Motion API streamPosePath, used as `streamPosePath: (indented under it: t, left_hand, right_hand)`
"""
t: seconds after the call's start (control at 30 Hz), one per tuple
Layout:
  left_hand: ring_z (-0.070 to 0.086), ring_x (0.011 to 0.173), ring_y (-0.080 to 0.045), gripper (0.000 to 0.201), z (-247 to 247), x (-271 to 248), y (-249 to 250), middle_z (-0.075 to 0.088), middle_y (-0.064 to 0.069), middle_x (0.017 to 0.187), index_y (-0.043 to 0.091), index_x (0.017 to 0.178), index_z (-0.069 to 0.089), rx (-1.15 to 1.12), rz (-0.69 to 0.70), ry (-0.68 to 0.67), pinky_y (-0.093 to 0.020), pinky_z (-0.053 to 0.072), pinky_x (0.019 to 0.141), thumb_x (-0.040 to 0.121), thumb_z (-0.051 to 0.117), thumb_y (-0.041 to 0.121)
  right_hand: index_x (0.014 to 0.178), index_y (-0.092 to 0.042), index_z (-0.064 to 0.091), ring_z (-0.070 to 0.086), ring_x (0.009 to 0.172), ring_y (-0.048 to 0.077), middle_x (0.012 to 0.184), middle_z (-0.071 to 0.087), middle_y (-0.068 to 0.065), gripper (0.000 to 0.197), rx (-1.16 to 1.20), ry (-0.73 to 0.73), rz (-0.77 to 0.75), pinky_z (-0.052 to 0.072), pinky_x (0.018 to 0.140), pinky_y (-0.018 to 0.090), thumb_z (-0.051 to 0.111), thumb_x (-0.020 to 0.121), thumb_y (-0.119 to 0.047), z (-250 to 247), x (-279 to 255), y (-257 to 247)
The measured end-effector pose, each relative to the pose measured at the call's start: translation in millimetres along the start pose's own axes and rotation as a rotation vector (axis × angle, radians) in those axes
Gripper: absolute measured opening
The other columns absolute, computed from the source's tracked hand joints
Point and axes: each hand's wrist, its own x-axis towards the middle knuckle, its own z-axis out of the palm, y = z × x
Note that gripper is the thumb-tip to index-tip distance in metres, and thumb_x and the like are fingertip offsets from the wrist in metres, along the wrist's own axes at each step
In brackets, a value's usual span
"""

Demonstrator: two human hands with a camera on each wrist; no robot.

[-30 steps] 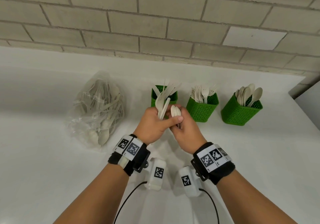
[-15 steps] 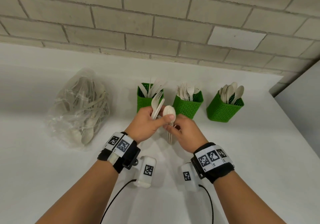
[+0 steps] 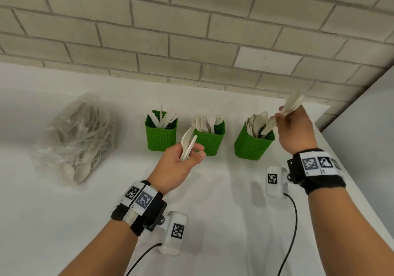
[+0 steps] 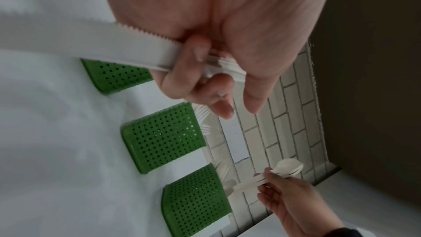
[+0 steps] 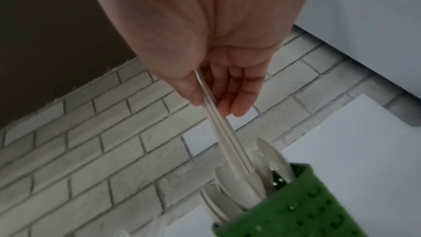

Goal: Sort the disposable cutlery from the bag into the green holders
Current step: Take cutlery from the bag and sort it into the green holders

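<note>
Plastic spoons pinched in right hand, handles inside rightmost green holder.

three green holders, one cutlery bag, two hands

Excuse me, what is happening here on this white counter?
A person is sorting disposable cutlery into three green holders. The right hand pinches a few spoons and lowers their handles into the right holder, which already holds spoons. The left hand grips forks and a knife in front of the middle holder. The plastic bag on the left still has cutlery inside.
</note>
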Motion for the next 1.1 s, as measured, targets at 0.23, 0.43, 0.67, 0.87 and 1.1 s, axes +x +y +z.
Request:
streamPosePath:
  t: [0.23, 0.43, 0.67, 0.87, 1.1]
  left_hand:
    - [0.040, 0.044, 0.000, 0.018, 27.6, 0.1, 6.8, 0.053, -0.009, 0.080, 0.005, 0.107, 0.067, -0.014, 0.010, 0.029, -0.010, 0.033, 0.047, 0.090, 0.067, 0.012]
    - [0.036, 0.044, -0.004, 0.016, 32.0, 5.3, 7.8, 0.054, -0.008, 0.079, 0.009, 0.106, 0.068, -0.001, -0.011, 0.051, -0.015, 0.032, 0.045, 0.091, 0.066, 0.015]
    - [0.045, 0.045, 0.001, 0.016, 36.0, 12.8, 7.9, 0.058, -0.006, 0.079, 0.008, 0.106, 0.067, 0.060, -0.013, 0.049, -0.013, 0.035, 0.050, 0.092, 0.066, 0.015]
    - [0.035, 0.041, -0.003, 0.024, 42.7, 16.1, 15.2, 0.059, -0.003, 0.080, 0.004, 0.113, 0.064, -0.031, -0.092, 0.011, -0.015, 0.026, 0.040, 0.101, 0.051, 0.021]
    - [0.028, 0.039, -0.009, 0.036, 47.2, 16.2, 13.8, 0.056, -0.005, 0.073, 0.001, 0.095, 0.062, -0.282, -0.150, -0.059, -0.016, 0.017, 0.038, 0.100, 0.033, 0.021]
  right_hand:
    - [0.124, 0.000, 0.043, 0.058, 0.098, 0.035, 0.108, 0.060, 0.020, 0.030, -0.173, -0.263, -0.090, 0.041, 0.076, 0.032, 0.049, 0.099, -0.015, 8.4, 12.0, 14.7]
    - [0.132, -0.010, 0.044, 0.056, 0.105, 0.028, 0.110, 0.058, 0.008, 0.037, -0.190, -0.517, -0.066, 0.043, 0.087, 0.033, 0.053, 0.096, -0.010, 12.7, 24.7, 29.3]
    - [0.133, -0.009, 0.051, 0.058, 0.111, 0.032, 0.125, 0.057, 0.016, 0.040, -0.158, -0.278, -0.187, 0.046, 0.099, 0.040, 0.050, 0.093, -0.005, 28.2, 23.9, 34.0]
    - [0.115, -0.015, 0.067, 0.060, 0.095, 0.030, 0.108, 0.058, 0.012, 0.026, -0.080, -0.147, -0.256, 0.048, 0.089, 0.036, 0.052, 0.094, -0.009, 40.2, 5.5, 25.8]
    - [0.102, -0.018, 0.071, 0.055, 0.063, -0.002, 0.081, 0.067, -0.005, 0.018, 0.431, -0.384, -0.257, 0.041, 0.062, 0.008, 0.073, 0.085, -0.021, 46.7, -56.8, -45.2]
